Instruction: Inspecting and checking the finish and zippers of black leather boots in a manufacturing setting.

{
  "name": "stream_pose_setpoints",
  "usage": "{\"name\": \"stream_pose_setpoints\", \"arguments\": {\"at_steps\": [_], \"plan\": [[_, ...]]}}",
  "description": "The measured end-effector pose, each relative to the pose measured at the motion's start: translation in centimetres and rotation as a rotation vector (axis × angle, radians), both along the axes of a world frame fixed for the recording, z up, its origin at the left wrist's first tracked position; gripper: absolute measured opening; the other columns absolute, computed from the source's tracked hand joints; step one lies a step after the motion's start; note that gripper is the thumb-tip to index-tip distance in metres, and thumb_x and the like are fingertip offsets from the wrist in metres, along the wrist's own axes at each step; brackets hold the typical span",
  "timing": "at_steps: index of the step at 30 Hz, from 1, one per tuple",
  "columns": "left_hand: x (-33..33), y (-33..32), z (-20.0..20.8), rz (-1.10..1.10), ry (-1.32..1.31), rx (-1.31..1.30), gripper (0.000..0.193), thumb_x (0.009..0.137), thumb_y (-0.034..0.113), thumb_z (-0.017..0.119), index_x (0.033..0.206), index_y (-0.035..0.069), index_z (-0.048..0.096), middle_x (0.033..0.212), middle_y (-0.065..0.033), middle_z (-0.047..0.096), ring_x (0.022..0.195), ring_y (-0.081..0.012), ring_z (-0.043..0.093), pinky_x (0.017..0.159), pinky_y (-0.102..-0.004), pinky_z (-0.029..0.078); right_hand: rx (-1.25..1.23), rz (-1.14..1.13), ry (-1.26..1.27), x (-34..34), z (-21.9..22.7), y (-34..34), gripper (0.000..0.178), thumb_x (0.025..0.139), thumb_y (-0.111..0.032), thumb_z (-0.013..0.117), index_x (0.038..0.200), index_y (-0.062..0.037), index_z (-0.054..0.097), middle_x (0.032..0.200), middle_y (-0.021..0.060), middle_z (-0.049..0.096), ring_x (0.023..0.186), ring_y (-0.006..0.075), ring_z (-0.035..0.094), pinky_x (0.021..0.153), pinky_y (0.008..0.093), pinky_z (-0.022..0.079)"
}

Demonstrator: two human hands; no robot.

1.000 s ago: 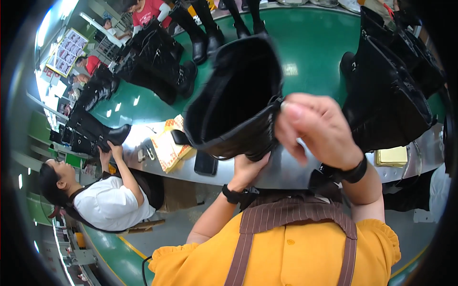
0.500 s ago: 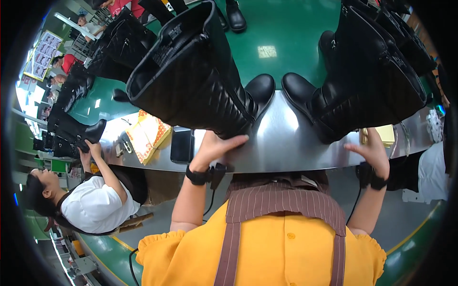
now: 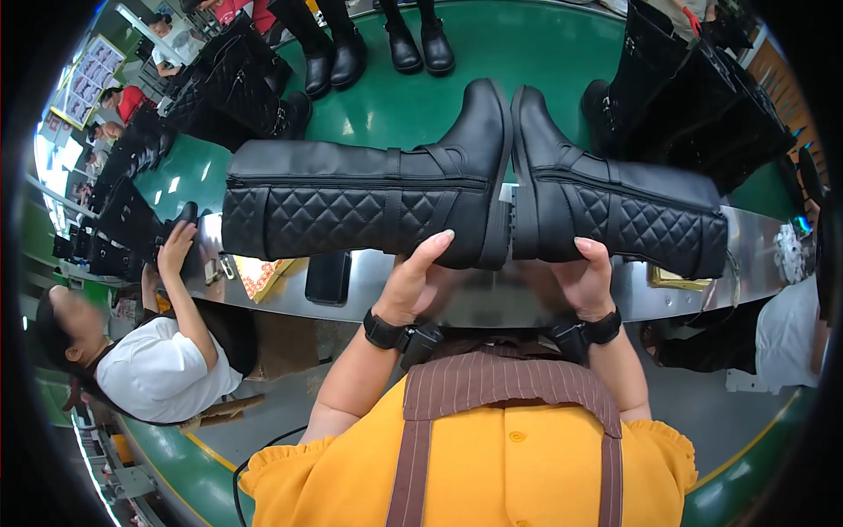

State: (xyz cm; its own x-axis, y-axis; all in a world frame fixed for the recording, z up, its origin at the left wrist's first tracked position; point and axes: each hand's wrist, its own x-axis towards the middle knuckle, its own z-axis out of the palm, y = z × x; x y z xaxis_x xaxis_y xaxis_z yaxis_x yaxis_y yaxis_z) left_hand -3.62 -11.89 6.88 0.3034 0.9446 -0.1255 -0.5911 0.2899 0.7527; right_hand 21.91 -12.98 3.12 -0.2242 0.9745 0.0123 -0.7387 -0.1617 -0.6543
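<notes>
Two tall black boots with quilted shafts and side zips lie sideways before me, sole to sole. My left hand (image 3: 414, 283) grips the left boot (image 3: 351, 198) near its heel, thumb on the near side and fingers hidden beneath. The right boot (image 3: 623, 206) is gripped in the same way by my right hand (image 3: 584, 279). The soles face each other at the middle, touching or nearly so. Both shafts point outward, away from each other. Whether the boots rest on the metal table edge (image 3: 421, 306) or are held just above it, I cannot tell.
A black phone-like slab (image 3: 328, 277) and a patterned yellow-and-red packet (image 3: 261, 277) lie at left. More black boots (image 3: 230, 97) stand on the green surface (image 3: 373, 123), others at the far right (image 3: 694, 105). A co-worker in white (image 3: 171, 373) handles a boot at left.
Both boots have tipped from upright onto their sides, soles brought together in the middle. My hands have moved inward and now grip them near the heels.
</notes>
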Motion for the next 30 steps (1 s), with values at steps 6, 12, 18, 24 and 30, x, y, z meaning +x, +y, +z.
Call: {"name": "stream_pose_setpoints", "arguments": {"at_steps": [6, 12, 18, 24, 30], "plan": [[0.6, 1.0, 1.2, -0.084, -0.124, 0.039, 0.043, 0.090, 0.024, 0.056, 0.125, -0.002, 0.054, 0.122, -0.0120, 0.062, 0.115, -0.0229, 0.057, 0.103, -0.0387, 0.041, 0.039, -0.088, 0.018, 0.3, 0.3, -0.6, 0.050, 0.077, -0.028, 0.054, 0.112, 0.0055, 0.064, 0.118, 0.0157, 0.065, 0.113, 0.0298, 0.059, 0.101, 0.0398, 0.042], [0.7, 1.4, 1.3, -0.165, -0.161, -0.012, 0.046, 0.091, 0.021, 0.056, 0.129, -0.003, 0.050, 0.125, -0.0155, 0.058, 0.117, -0.0268, 0.056, 0.102, -0.0448, 0.042, 0.145, 0.053, 0.007, 0.7, 1.0, -0.2, 0.049, 0.076, -0.024, 0.057, 0.115, 0.0053, 0.063, 0.121, 0.0152, 0.063, 0.114, 0.0300, 0.058, 0.104, 0.0405, 0.039], [2.3, 2.7, -1.3, 0.016, 0.162, 0.255, 0.036, 0.086, 0.010, 0.065, 0.121, 0.000, 0.058, 0.115, -0.0047, 0.060, 0.100, -0.0156, 0.058, 0.092, -0.0322, 0.046, 0.148, -0.188, -0.779, -0.2, 2.4, 0.1, 0.032, 0.086, -0.007, 0.061, 0.118, -0.0004, 0.061, 0.116, 0.0047, 0.062, 0.104, 0.0159, 0.058, 0.094, 0.0300, 0.046], [3.7, 4.7, -2.2, -0.086, 0.585, 0.264, 0.046, 0.090, 0.023, 0.063, 0.129, 0.002, 0.050, 0.118, -0.0054, 0.055, 0.104, -0.0155, 0.054, 0.090, -0.0318, 0.044, 0.519, -0.343, -1.047, -1.6, 3.9, 1.6, 0.103, 0.067, -0.012, 0.069, 0.153, -0.0143, 0.012, 0.157, 0.0157, 0.010, 0.139, 0.0328, 0.025, 0.105, 0.0447, 0.037], [2.9, 4.3, 2.0, -0.125, 0.431, 0.392, 0.055, 0.093, 0.027, 0.057, 0.140, 0.008, 0.035, 0.127, -0.0055, 0.049, 0.109, -0.0165, 0.051, 0.094, -0.0337, 0.042, -0.043, -0.177, -0.225, 0.1, 1.6, 6.5, 0.048, 0.101, -0.038, 0.044, 0.138, -0.0071, 0.046, 0.132, 0.0088, 0.054, 0.117, 0.0162, 0.051, 0.097, 0.0393, 0.045]]}}
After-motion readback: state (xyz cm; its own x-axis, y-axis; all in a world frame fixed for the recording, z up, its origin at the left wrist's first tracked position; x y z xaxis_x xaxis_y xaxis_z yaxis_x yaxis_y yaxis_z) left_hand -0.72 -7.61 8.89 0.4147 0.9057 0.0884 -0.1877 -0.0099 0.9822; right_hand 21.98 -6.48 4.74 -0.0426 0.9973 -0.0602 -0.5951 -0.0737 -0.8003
